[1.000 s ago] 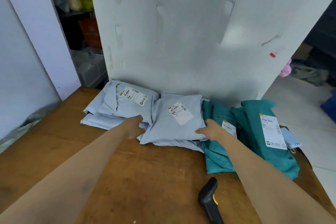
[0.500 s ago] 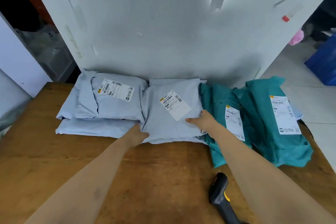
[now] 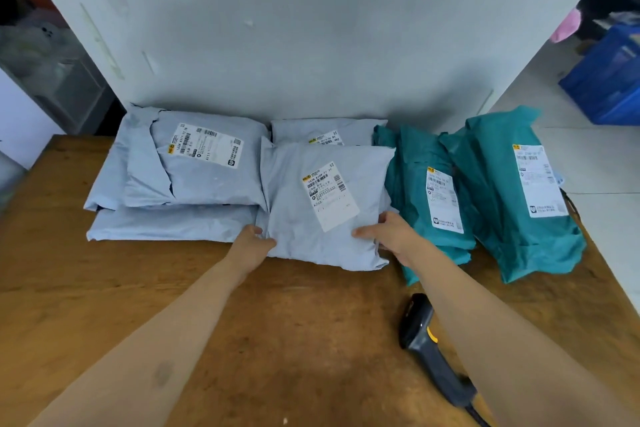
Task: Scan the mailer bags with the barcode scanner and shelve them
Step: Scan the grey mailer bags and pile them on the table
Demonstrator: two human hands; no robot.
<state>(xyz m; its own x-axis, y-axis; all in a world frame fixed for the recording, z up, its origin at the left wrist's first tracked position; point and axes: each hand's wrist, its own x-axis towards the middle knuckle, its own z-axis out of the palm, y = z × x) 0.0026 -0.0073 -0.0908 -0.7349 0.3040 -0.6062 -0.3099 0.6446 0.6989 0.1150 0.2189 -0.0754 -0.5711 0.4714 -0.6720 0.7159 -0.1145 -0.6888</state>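
Both hands are on one grey mailer bag [image 3: 311, 218], which lies flat on the wooden surface [image 3: 104, 288] in the middle of the row, its white shipping label [image 3: 330, 196] facing up. The left hand [image 3: 251, 243] grips the bag's near-left corner, the thumb on top and the fingers tucked out of sight at the edge. The right hand [image 3: 391, 236] holds the near-right side, the thumb lying across the top and the fingers [image 3: 386, 218] curled round the bag's right edge.

The bag overlaps another grey bag [image 3: 346, 130] behind it, of which only the far strip and part of a label show. To the left, two more grey bags are stacked – an upper one [image 3: 207, 177] with its label up and a lower one [image 3: 173, 222] under it. Just right of the held bag lie two teal bags, the nearer one [image 3: 408, 191] touching it and the farther one [image 3: 502, 191] overlapping the nearer; both have their labels up.

The barcode scanner [image 3: 426, 340] lies on the surface near the person – black with a yellow button, partly hidden by the right forearm. A white panel [image 3: 311, 28] stands behind the bags, and a blue crate [image 3: 609, 80] sits on the floor at the far right.
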